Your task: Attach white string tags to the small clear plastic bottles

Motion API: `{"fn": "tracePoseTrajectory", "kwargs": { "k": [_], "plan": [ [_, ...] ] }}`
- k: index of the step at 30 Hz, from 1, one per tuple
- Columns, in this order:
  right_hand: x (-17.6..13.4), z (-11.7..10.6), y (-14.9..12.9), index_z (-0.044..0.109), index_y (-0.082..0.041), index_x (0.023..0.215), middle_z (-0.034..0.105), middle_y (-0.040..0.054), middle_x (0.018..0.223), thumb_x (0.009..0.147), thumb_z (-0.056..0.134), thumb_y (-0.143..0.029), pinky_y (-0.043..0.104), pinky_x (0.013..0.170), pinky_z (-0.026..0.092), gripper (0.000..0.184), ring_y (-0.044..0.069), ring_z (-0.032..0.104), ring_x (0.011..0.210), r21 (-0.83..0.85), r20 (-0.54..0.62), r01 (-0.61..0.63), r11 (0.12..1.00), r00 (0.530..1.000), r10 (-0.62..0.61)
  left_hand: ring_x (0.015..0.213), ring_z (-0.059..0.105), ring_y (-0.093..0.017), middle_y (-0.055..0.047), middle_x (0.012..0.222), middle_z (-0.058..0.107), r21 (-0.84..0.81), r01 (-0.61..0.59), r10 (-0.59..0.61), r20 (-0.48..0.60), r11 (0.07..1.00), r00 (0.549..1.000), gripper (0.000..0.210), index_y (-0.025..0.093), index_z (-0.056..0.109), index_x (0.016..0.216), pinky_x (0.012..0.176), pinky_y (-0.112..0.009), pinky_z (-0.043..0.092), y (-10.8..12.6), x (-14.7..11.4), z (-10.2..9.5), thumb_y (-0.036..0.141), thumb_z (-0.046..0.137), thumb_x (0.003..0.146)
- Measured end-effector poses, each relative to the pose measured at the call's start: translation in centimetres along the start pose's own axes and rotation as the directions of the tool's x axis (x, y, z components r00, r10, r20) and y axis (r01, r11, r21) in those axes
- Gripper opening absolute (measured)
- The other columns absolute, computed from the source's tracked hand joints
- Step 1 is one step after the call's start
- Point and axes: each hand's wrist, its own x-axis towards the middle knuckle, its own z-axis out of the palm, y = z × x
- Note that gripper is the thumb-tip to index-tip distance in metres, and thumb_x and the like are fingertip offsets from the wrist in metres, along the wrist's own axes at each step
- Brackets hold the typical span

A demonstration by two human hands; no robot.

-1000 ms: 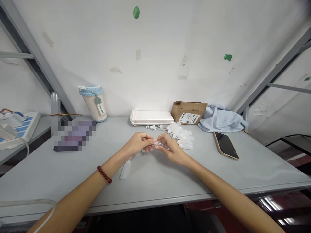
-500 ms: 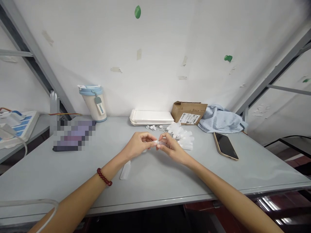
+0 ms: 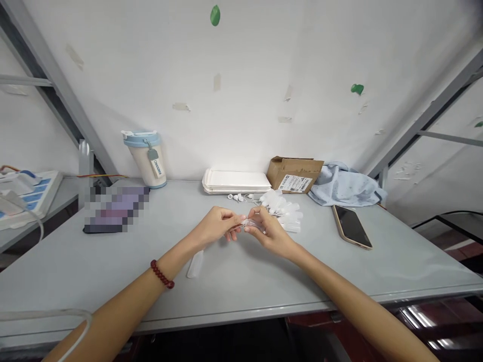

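My right hand (image 3: 272, 235) is closed around a small translucent plastic squeeze bottle (image 3: 256, 222), whose neck points left. At that neck my left hand (image 3: 221, 224) pinches with thumb and index finger; a small white piece shows at the fingertips, too hidden to name. The other left fingers curl below. Close to my left wrist a similar translucent bottle (image 3: 195, 264) lies on the table. Behind my right hand is a pile of translucent bottles (image 3: 285, 211) with thin metal tips. Several small white caps (image 3: 237, 197) lie just beyond my hands.
At the back stand a stack of white trays (image 3: 237, 181), an open cardboard box (image 3: 290, 173) and a crumpled blue cloth (image 3: 345, 186). A phone (image 3: 352, 226) lies at right. At left are a lidded cup (image 3: 146, 156) and a blurred purple item (image 3: 118, 208). A white cable (image 3: 45, 314) crosses the front left.
My left fingers have shifted at the bottle's neck, and the lower ones have dropped and spread a little. My right hand keeps its hold in nearly the same place.
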Motion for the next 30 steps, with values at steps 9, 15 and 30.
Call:
{"fn": "tracePoseTrajectory", "kwargs": {
  "k": [9,15,30],
  "plan": [
    [0.11,-0.15,0.09,0.033,-0.023,0.094,0.062,0.0015,0.079,0.087,0.049,-0.035,0.027,0.06,0.036,0.021,0.016,0.055,0.071,0.195,0.065,-0.067,0.979,0.996,0.056,0.062,0.057,-0.012,-0.003,0.074,0.067,0.09,-0.132,0.134,-0.022,0.987,0.991,0.022,0.016,0.068,0.084,0.051,-0.021,0.046,0.07,-0.15,0.09,0.035,0.062,0.073],
    [0.18,-0.12,-0.14,0.035,-0.023,0.095,0.06,0.0016,0.079,0.088,0.048,-0.034,0.028,0.063,0.038,0.019,0.016,0.054,0.072,0.185,0.052,-0.051,0.981,0.998,0.042,0.059,0.057,-0.012,-0.002,0.07,0.066,0.096,-0.105,0.107,-0.015,0.99,0.994,0.035,0.016,0.065,0.076,0.053,-0.022,0.046,0.08,-0.12,0.16,0.047,0.051,0.08],
    [0.08,0.0,-0.24,0.032,-0.023,0.089,0.051,-0.004,0.069,0.085,0.052,-0.039,0.023,0.051,0.028,0.026,0.01,0.039,0.055,0.34,0.094,-0.155,0.928,0.987,0.13,0.055,0.05,-0.01,-0.001,0.069,0.062,0.179,-0.136,0.138,0.002,0.974,0.99,0.027,0.017,0.063,0.08,0.049,-0.02,0.039,0.21,-0.43,0.56,0.04,0.049,0.082]
  ]
}}
